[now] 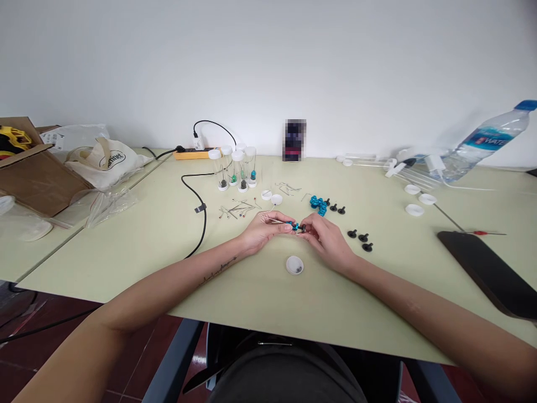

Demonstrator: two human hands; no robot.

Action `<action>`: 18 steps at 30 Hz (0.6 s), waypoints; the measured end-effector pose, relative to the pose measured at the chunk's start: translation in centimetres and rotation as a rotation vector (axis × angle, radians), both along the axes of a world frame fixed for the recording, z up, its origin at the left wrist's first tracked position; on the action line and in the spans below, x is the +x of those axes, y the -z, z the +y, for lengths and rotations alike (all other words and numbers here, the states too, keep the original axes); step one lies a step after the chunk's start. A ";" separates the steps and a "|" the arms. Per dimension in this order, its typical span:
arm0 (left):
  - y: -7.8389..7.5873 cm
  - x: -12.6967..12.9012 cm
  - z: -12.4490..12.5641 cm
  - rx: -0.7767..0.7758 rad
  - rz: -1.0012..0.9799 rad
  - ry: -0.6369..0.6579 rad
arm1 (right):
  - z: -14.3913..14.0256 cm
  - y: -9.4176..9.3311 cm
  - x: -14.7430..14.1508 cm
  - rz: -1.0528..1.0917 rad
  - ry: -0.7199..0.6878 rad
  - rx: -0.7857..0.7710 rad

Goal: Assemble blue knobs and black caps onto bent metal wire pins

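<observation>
Above the middle of the table my left hand (257,233) is closed on a small blue metallic part (295,226), with a thin metal rod (273,220) lying along its fingers. Pinched by my right hand (329,239) is a small black piece with a round flange (303,228), in line with the blue part and right up against it. My fingertips partly cover both, so how they join is hidden. Just below the hands sits a white cap (295,265) with tiny metal bits in it. More blue parts (318,205) lie clustered beyond my right hand.
Black flanged pieces (363,238) lie at right, near a dark phone-like slab (486,274). Loose metal rods (239,209) and clear tubes with white caps (239,168) stand left of centre. A water bottle (486,140) leans at back right; a cardboard box (37,173) is far left.
</observation>
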State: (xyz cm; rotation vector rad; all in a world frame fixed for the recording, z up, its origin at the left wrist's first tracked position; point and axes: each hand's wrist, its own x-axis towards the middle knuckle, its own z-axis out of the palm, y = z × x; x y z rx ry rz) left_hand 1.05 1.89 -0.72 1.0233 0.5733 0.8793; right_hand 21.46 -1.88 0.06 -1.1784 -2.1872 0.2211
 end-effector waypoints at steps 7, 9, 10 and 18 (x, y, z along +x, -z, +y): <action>0.1 0.1 0.1 0.054 0.036 -0.008 | 0.0 -0.1 0.1 -0.017 -0.020 -0.080; 0.1 0.0 0.1 0.054 0.040 -0.019 | 0.0 -0.1 0.1 0.007 -0.009 -0.056; 0.2 0.0 0.2 0.051 0.039 -0.024 | 0.0 0.0 0.1 0.029 -0.009 -0.047; 0.0 0.0 0.0 0.041 0.046 -0.008 | -0.1 -0.3 0.2 0.096 -0.060 -0.125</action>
